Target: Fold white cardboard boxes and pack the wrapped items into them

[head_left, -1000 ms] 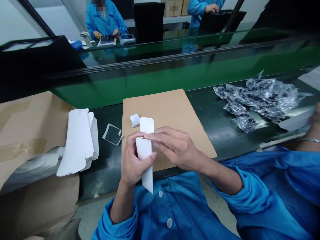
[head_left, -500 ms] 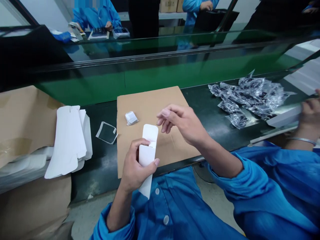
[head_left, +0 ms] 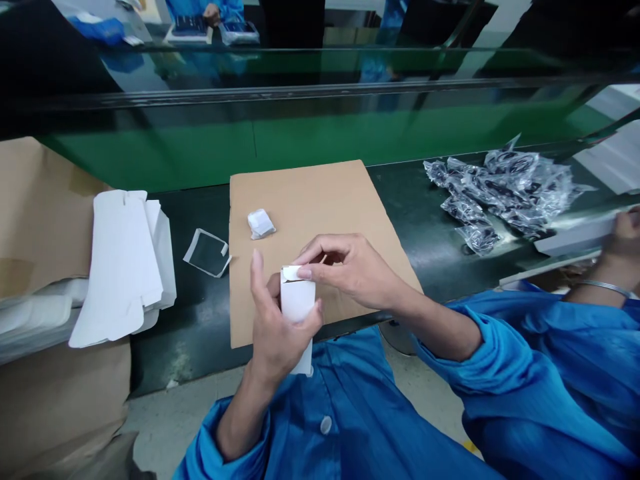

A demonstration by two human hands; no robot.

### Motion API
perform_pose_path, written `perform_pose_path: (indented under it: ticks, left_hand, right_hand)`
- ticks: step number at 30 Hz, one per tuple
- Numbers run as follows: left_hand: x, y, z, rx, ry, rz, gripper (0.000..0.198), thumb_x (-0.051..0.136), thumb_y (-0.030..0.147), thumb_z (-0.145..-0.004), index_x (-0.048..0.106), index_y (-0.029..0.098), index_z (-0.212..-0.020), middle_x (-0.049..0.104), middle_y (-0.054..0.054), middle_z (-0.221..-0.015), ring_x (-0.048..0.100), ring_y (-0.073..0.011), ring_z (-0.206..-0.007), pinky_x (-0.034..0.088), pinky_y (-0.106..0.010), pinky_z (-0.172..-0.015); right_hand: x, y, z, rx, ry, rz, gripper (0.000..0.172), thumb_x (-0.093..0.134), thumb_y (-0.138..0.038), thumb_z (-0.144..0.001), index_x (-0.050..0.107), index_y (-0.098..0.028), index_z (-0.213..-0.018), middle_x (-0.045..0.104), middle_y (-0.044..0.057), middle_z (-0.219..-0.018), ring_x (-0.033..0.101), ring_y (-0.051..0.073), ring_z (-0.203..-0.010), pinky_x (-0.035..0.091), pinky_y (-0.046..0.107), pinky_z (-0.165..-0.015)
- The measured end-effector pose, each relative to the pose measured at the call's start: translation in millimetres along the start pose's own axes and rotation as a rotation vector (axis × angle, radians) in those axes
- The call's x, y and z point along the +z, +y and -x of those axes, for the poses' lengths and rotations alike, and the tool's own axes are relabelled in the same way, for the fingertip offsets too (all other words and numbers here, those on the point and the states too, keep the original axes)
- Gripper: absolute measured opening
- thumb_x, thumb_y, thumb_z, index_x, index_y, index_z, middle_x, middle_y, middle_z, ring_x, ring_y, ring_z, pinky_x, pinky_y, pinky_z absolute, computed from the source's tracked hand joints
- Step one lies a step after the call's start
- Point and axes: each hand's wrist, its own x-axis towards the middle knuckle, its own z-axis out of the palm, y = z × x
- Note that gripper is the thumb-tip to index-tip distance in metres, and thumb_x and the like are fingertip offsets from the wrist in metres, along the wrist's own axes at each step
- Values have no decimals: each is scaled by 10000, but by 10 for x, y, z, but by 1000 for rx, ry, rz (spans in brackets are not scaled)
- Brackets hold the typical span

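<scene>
My left hand [head_left: 273, 327] is wrapped round a small white carton [head_left: 298, 303], held upright over the near edge of a cardboard sheet [head_left: 320, 200]. My right hand [head_left: 350, 270] pinches the carton's top flap, which is folded down over the opening. A small white wrapped item [head_left: 261, 223] lies on the cardboard beyond my hands. A clear plastic piece [head_left: 207, 253] lies on the dark bench to the left of the cardboard.
A stack of flat white carton blanks [head_left: 123, 263] rests at the left beside brown paper [head_left: 35, 200]. Several clear bags holding black parts [head_left: 500, 193] lie at the right. A co-worker's hand [head_left: 627, 233] with a bracelet holds a white box [head_left: 575, 235] there. A green conveyor [head_left: 320, 140] runs behind.
My right hand came back down to the carton and folded its raised top flap shut. The carton now stands more upright in my left hand.
</scene>
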Motion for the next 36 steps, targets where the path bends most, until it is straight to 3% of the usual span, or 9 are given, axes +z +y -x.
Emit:
perform_pose_path:
  ticks: [8, 13, 17, 22, 25, 29, 31, 34, 36]
  left_hand:
    - [-117, -15, -16, -52, -155, -187, 934, 667, 354, -834, 119, 259, -1584, 412, -189, -1540, 596, -344, -1239, 562, -452, -884]
    - [-79, -37, 27, -134, -197, -116, 899, 661, 291, -833, 152, 242, -1572, 451, -181, -1519, 576, -322, -1284, 545, -461, -963]
    - [-44, -63, 26, -234, -121, 41, 792, 693, 323, -828, 299, 230, -1508, 452, -170, -1512, 510, -317, -1356, 488, -476, -1061]
    - [-47, -269, -158, -417, 256, 510, 426, 627, 424, -897, 462, 233, -1240, 656, -71, -1104, 713, -224, -988, 572, -439, -922]
    - [-54, -456, -241, -358, 449, 473, 339, 543, 418, -951, 452, 213, -1205, 650, -79, -1102, 684, -192, -1046, 520, -425, -1006]
    - [-188, -546, -98, -263, 475, 213, 492, 728, 368, -838, 505, 199, -1243, 531, -145, -1388, 485, -251, -1349, 341, -471, -1171]
    - [-314, -493, 28, -67, 338, -111, 606, 771, 320, -797, 505, 204, -1329, 407, -160, -1525, 334, -289, -1464, 254, -488, -1213]
    - [-463, -371, 95, 329, -281, -514, 674, 676, 326, -879, 389, 272, -1486, 422, -128, -1552, 321, -305, -1484, 250, -530, -1207]
    - [-473, -327, 32, 473, -654, -551, 616, 598, 336, -932, 368, 337, -1503, 473, -81, -1528, 371, -292, -1460, 254, -543, -1203]
  right_hand:
    - [54, 185, 71, -404, -21, 240, 123, 661, -199, -915, 727, -139, -1000, 746, 106, -1065, 682, 181, -1049, 553, 356, -917]
    - [254, 467, 211, -619, 183, 356, 151, 582, -171, -953, 693, -141, -1049, 736, 143, -1120, 684, 191, -1056, 562, 394, -891]
    - [177, 417, 114, -427, 73, 332, 153, 580, -214, -952, 674, -176, -1065, 739, 94, -1112, 686, 184, -1049, 556, 370, -881]
    - [54, 246, -725, -87, 44, 670, 446, 573, -433, -952, 552, -174, -1314, 687, 126, -1188, 678, 248, -1004, 532, 405, -862]
    - [243, 372, -1262, -17, -15, 956, 537, 646, -454, -880, 546, -129, -1297, 648, 208, -1207, 635, 363, -1075, 486, 509, -917]
    - [326, 553, -1465, -15, -68, 931, 394, 613, -280, -854, 573, -168, -1230, 629, 181, -1220, 644, 325, -1036, 502, 470, -899]
    - [151, 580, -1322, -10, -32, 845, 466, 564, -248, -860, 494, -189, -1316, 640, 131, -1185, 649, 259, -982, 521, 412, -871]
    - [-242, 626, -910, -82, 72, 481, 563, 574, -214, -810, 415, -193, -1350, 646, 75, -1146, 638, 182, -943, 531, 319, -831]
    - [-470, 713, -570, -122, 161, 240, 527, 613, -225, -778, 452, -196, -1278, 645, 67, -1159, 634, 168, -992, 521, 300, -862]
